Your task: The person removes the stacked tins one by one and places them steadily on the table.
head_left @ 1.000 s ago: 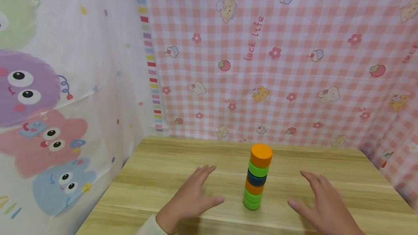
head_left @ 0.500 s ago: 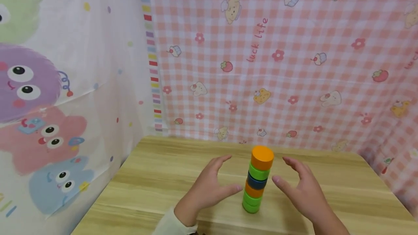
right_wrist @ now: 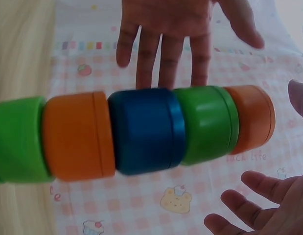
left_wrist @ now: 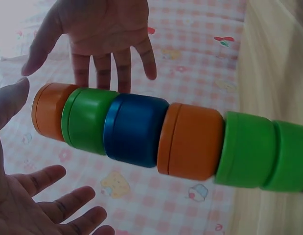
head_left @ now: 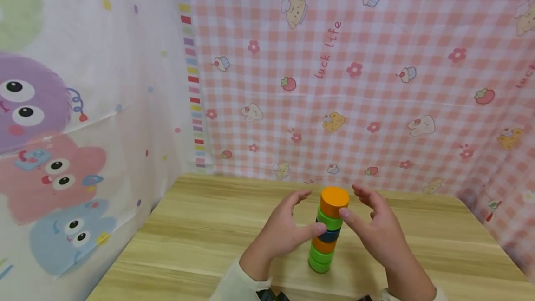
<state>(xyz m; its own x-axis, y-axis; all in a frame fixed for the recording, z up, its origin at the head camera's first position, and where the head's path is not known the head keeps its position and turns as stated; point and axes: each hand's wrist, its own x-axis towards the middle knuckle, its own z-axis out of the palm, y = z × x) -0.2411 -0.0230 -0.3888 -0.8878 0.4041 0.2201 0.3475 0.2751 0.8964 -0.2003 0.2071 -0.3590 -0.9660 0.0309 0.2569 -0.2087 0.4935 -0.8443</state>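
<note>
A tower of round blocks (head_left: 333, 207) stands upright on the wooden table, orange at the top, then green, dark blue, orange and two green ones. My left hand (head_left: 281, 233) is held to its left, thumb across in front of the tower in the head view. To the right, my right hand (head_left: 381, 231) faces it, palm inward, thumb near the top orange block. Both wrist views show gaps between the fingers and the blocks (left_wrist: 136, 129); neither hand grips them. In the right wrist view, the lowest green block (right_wrist: 19, 139) is cut off at the frame edge.
The wooden table (head_left: 200, 226) runs back to a pink checked cloth (head_left: 267, 78) hanging behind it. On the left hangs a white cloth (head_left: 125, 59) with cartoon figures. More checked cloth closes off the right side.
Both hands have moved inward and slightly upward from either side, toward the upper part of the tower. The tower of blocks stays in place on the table.
</note>
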